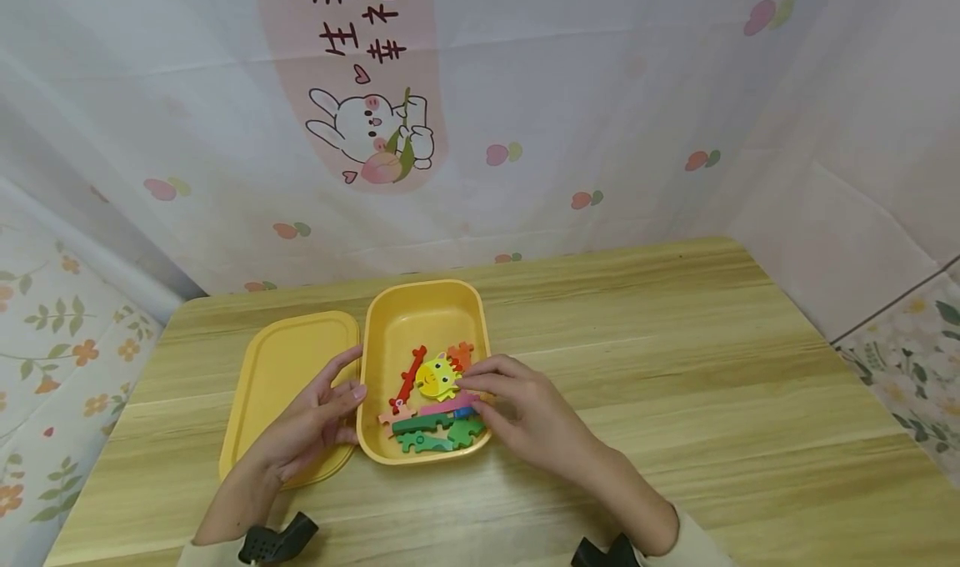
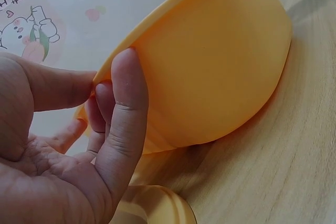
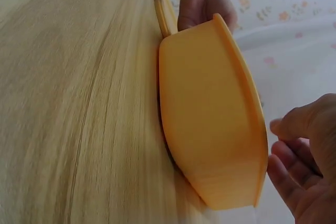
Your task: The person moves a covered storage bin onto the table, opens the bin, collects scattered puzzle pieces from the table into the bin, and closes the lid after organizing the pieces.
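A yellow plastic box (image 1: 420, 317), open at the top, stands on the table with several colourful puzzle pieces inside. My left hand (image 1: 318, 425) holds its left rim, thumb at the edge and fingers against the outer wall, as the left wrist view shows. Over the right rim, my right hand (image 1: 532, 417) reaches in with thumb and fingers a little apart. Its fingertips are close beside a yellow giraffe-head piece (image 1: 437, 378) and overlap the end of a pink piece (image 1: 444, 404). Red (image 1: 408, 377), orange and green pieces (image 1: 465, 432) lie around these.
The yellow lid (image 1: 288, 367) lies flat on the table left of the box, partly under my left hand. A wood-grain table (image 1: 645, 342) extends to the right. Behind it hangs a curtain (image 1: 540, 108) printed with a rabbit and fruit.
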Demonstrator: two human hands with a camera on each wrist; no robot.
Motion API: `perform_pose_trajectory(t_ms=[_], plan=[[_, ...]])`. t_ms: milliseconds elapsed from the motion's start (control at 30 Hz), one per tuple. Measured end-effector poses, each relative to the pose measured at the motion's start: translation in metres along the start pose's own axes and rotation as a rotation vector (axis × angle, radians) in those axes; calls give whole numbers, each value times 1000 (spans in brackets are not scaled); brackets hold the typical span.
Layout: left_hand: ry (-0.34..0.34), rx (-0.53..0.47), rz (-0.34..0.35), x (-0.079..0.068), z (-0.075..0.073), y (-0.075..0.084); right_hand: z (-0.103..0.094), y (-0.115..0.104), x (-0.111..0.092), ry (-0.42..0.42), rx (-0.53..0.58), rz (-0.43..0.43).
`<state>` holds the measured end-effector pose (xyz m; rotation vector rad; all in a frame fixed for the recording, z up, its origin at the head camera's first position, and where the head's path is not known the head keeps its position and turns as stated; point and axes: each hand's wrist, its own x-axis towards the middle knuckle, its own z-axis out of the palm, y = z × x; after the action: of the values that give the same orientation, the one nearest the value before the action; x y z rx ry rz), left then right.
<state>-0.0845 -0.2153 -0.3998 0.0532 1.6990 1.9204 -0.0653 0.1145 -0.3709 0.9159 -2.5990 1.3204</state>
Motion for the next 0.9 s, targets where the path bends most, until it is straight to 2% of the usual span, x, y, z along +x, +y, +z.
perform_pose_trajectory(t_ms=[100, 300, 533, 667, 767, 900], plan=[[4, -1, -6, 0, 0, 0, 1, 2, 0, 28, 6, 34], [7, -10, -7, -1, 0, 0, 3, 10, 1, 99, 71, 173], [8, 5, -15, -1, 0, -1, 7, 24, 2, 162, 297, 380], [15, 10, -25, -1, 0, -1, 8, 27, 5, 172, 385, 499], [22, 12, -27, -1, 0, -1, 9, 28, 7, 174, 430, 567], [33, 14, -32, -1, 1, 1, 10, 30, 8, 175, 555, 638]])
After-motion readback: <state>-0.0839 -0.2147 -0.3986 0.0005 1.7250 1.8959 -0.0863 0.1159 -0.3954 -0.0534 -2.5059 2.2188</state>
